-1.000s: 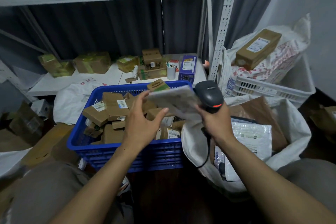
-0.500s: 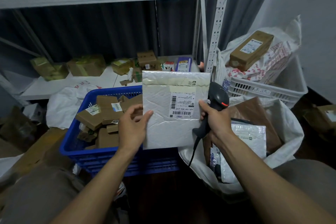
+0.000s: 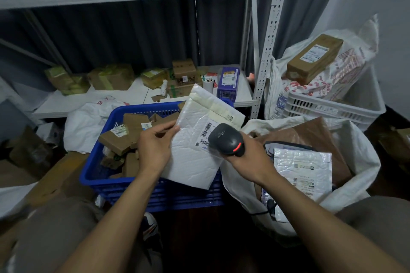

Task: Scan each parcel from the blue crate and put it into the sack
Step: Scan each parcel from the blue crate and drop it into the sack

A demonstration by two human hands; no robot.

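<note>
My left hand (image 3: pixel 155 146) grips the left edge of a white padded mailer (image 3: pixel 195 150), held tilted over the blue crate (image 3: pixel 97 175). My right hand (image 3: pixel 246 157) holds a black barcode scanner (image 3: pixel 226 139) with its head right over the mailer's barcode label. Several brown cardboard parcels (image 3: pixel 117 139) lie in the crate. To the right stands the open white sack (image 3: pixel 357 162), with a white bubble mailer (image 3: pixel 304 173) and a brown parcel (image 3: pixel 310 133) inside.
A white basket (image 3: pixel 337 108) lined with a printed bag carries a brown box (image 3: pixel 315 57) at the back right. The low shelf (image 3: pixel 137 97) behind the crate bears taped boxes and a purple box (image 3: pixel 228 82). A shelf post (image 3: pixel 264 51) rises between them. My knees frame the bottom.
The mailer was lifted from the crate, turned label-up, then tilted down to the right. My right hand swung the scanner from beside the mailer to over its label.
</note>
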